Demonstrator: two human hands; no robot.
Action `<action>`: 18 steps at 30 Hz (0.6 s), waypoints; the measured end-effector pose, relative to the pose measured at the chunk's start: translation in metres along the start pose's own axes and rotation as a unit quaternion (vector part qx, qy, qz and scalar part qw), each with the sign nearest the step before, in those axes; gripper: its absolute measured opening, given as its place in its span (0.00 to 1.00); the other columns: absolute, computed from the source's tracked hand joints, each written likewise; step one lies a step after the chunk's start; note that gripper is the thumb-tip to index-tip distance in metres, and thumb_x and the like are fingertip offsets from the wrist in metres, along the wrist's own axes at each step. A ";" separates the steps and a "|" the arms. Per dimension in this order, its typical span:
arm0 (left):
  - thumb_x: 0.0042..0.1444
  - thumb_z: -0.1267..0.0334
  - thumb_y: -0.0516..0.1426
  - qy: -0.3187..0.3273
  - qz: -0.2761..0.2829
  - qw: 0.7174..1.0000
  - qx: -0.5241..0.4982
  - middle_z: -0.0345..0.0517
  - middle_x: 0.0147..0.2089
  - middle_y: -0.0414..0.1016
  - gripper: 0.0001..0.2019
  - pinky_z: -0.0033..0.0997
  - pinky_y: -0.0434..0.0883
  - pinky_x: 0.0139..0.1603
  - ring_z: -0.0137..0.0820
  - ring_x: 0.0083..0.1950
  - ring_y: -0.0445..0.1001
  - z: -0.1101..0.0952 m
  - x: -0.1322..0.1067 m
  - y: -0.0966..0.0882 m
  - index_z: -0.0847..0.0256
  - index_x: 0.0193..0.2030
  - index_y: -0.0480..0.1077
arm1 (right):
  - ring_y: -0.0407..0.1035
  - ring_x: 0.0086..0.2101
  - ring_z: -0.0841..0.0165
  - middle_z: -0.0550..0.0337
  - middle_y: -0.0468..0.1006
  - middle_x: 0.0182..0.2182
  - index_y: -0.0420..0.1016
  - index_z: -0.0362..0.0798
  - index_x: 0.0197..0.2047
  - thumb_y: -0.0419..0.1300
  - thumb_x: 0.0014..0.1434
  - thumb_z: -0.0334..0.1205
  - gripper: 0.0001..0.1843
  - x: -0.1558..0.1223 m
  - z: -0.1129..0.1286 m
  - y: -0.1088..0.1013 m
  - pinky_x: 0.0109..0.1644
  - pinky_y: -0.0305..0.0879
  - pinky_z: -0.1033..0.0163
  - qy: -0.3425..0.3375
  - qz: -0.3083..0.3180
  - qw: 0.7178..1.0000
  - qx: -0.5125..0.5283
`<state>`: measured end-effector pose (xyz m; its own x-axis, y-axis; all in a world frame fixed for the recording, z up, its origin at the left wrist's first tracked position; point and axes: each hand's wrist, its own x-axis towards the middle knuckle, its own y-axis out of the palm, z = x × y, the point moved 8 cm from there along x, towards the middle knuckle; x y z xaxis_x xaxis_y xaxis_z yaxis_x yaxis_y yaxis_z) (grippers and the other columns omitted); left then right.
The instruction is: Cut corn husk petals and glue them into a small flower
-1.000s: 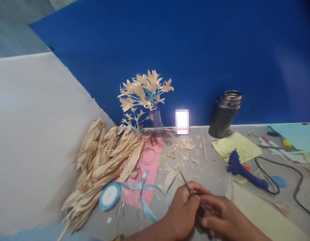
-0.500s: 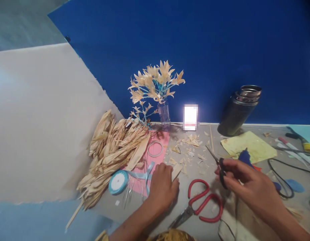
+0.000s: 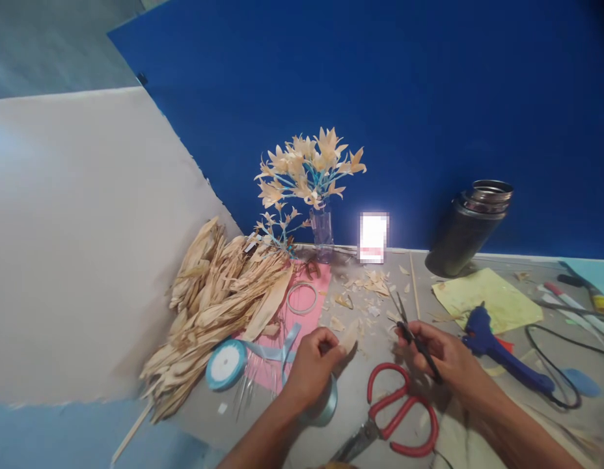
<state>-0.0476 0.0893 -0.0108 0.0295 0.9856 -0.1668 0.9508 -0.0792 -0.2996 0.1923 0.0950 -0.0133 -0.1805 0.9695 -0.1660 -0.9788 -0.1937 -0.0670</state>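
Note:
Between the thumb and fingers of my left hand (image 3: 314,365) is a small pale strip of corn husk (image 3: 349,337). My right hand (image 3: 436,358) grips small black-handled scissors (image 3: 413,340), their blades parted and pointing up and away. A larger pair of red-handled scissors (image 3: 387,417) lies on the table below and between my hands. Under my left wrist sits a light-blue ribbon roll (image 3: 326,405), partly hidden. Another blue ribbon spool (image 3: 226,365) lies to the left, its loose ribbon running toward my left hand.
A heap of dried husks (image 3: 219,306) lies left, beside pink paper (image 3: 314,280) with a ring (image 3: 302,298). Husk flowers (image 3: 312,163) stand in a clear vase (image 3: 322,234). At right are a dark flask (image 3: 468,228), yellow paper (image 3: 492,299) and a blue glue gun (image 3: 507,358) with its cord.
My right hand has moved left, nearer my left hand, and the small scissors' blades have parted. The glue gun is now uncovered. My left hand has turned, showing its pinch on the husk.

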 end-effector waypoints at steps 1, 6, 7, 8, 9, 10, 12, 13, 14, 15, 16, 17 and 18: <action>0.49 0.60 0.63 -0.024 0.003 0.995 -0.098 0.40 0.27 0.67 0.09 0.33 0.61 0.37 0.30 0.32 0.65 0.001 0.002 -0.001 0.60 0.28 0.67 | 0.73 0.30 0.63 0.57 0.81 0.32 0.80 0.47 0.40 0.69 0.46 0.45 0.18 0.000 -0.001 0.002 0.33 0.69 0.62 -0.001 0.007 1.000 -0.015; 0.40 0.57 0.72 -0.105 0.025 0.918 -0.381 0.42 0.32 0.74 0.19 0.30 0.65 0.37 0.29 0.33 0.72 -0.007 0.005 0.000 0.62 0.34 0.70 | 0.65 0.26 0.67 0.61 0.74 0.24 0.78 0.46 0.31 0.68 0.50 0.51 0.16 0.003 -0.011 0.002 0.28 0.63 0.64 0.007 -0.016 0.998 -0.056; 0.40 0.57 0.72 -0.112 0.029 0.910 -0.397 0.42 0.32 0.75 0.20 0.30 0.66 0.37 0.30 0.34 0.73 -0.008 0.005 0.000 0.62 0.34 0.70 | 0.64 0.26 0.68 0.62 0.73 0.23 0.77 0.46 0.29 0.69 0.50 0.52 0.16 0.003 -0.013 0.004 0.28 0.62 0.64 0.008 -0.007 0.999 -0.050; 0.40 0.57 0.72 -0.114 0.031 0.907 -0.405 0.41 0.32 0.74 0.20 0.30 0.66 0.37 0.30 0.34 0.73 -0.009 0.005 0.000 0.62 0.34 0.70 | 0.63 0.25 0.68 0.63 0.71 0.22 0.76 0.46 0.28 0.69 0.50 0.52 0.17 0.002 -0.014 0.007 0.28 0.62 0.64 0.009 0.005 0.999 -0.043; 0.41 0.57 0.72 -0.108 0.030 0.909 -0.402 0.40 0.31 0.73 0.19 0.31 0.67 0.38 0.29 0.33 0.72 -0.010 0.005 -0.001 0.61 0.34 0.70 | 0.63 0.25 0.69 0.63 0.71 0.22 0.75 0.46 0.28 0.68 0.50 0.53 0.18 0.001 -0.014 0.009 0.27 0.61 0.65 0.010 0.017 0.999 -0.037; 0.42 0.58 0.71 -0.094 0.027 0.920 -0.379 0.39 0.30 0.72 0.17 0.31 0.66 0.37 0.28 0.31 0.71 -0.010 0.005 -0.004 0.61 0.33 0.70 | 0.63 0.25 0.69 0.63 0.71 0.22 0.75 0.46 0.30 0.68 0.51 0.54 0.18 0.000 -0.013 0.010 0.27 0.61 0.65 0.011 0.021 0.999 -0.032; 0.46 0.60 0.68 -0.055 0.040 0.962 -0.266 0.37 0.27 0.70 0.11 0.29 0.64 0.35 0.26 0.29 0.67 -0.012 0.006 -0.007 0.61 0.30 0.71 | 0.65 0.26 0.68 0.62 0.72 0.24 0.77 0.46 0.36 0.66 0.54 0.56 0.20 -0.002 -0.010 0.006 0.28 0.61 0.65 0.013 0.008 0.999 -0.031; 0.47 0.62 0.66 -0.037 0.066 0.981 -0.179 0.38 0.26 0.70 0.08 0.29 0.62 0.34 0.27 0.28 0.66 -0.013 0.006 -0.005 0.62 0.29 0.72 | 0.66 0.27 0.67 0.61 0.73 0.25 0.77 0.46 0.38 0.66 0.54 0.57 0.21 -0.002 -0.009 0.002 0.29 0.62 0.64 0.014 -0.003 0.999 -0.033; 0.49 0.64 0.64 -0.020 0.102 0.991 -0.084 0.38 0.26 0.71 0.05 0.29 0.61 0.34 0.28 0.29 0.67 -0.014 0.007 -0.001 0.62 0.28 0.73 | 0.67 0.28 0.66 0.60 0.75 0.27 0.78 0.46 0.39 0.66 0.54 0.58 0.22 -0.002 -0.008 -0.002 0.30 0.62 0.64 0.014 -0.014 0.999 -0.035; 0.51 0.66 0.62 -0.001 0.131 0.991 0.006 0.40 0.27 0.73 0.03 0.30 0.61 0.34 0.29 0.30 0.68 -0.014 0.008 0.003 0.61 0.28 0.75 | 0.68 0.29 0.65 0.59 0.76 0.28 0.78 0.46 0.40 0.66 0.53 0.58 0.23 -0.001 -0.007 -0.006 0.31 0.63 0.64 0.015 -0.025 0.999 -0.036; 0.53 0.67 0.60 0.022 0.142 0.986 0.086 0.42 0.29 0.75 0.04 0.31 0.62 0.36 0.32 0.33 0.70 -0.014 0.010 0.007 0.61 0.29 0.76 | 0.69 0.30 0.64 0.58 0.76 0.29 0.79 0.46 0.40 0.66 0.53 0.59 0.24 0.000 -0.008 -0.010 0.32 0.64 0.63 0.016 -0.035 0.999 -0.037; 0.55 0.68 0.58 0.051 0.131 0.978 0.154 0.43 0.31 0.76 0.06 0.33 0.63 0.39 0.34 0.36 0.71 -0.016 0.014 0.008 0.61 0.30 0.77 | 0.70 0.31 0.63 0.57 0.77 0.29 0.79 0.46 0.40 0.66 0.53 0.59 0.24 0.001 -0.008 -0.013 0.33 0.64 0.63 0.016 -0.040 0.998 -0.035; 0.56 0.69 0.57 0.085 0.101 0.969 0.210 0.45 0.34 0.77 0.07 0.35 0.64 0.42 0.36 0.39 0.72 -0.020 0.019 0.008 0.61 0.32 0.77 | 0.70 0.32 0.63 0.57 0.78 0.30 0.79 0.46 0.41 0.66 0.53 0.59 0.24 0.002 -0.009 -0.015 0.33 0.65 0.63 0.016 -0.041 0.999 -0.030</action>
<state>-0.0336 0.1100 0.0025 0.2860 0.9513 -0.1148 0.7125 -0.2912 -0.6384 0.2073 0.0986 -0.0217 -0.0952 0.9773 -0.1890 -0.9824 -0.1229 -0.1405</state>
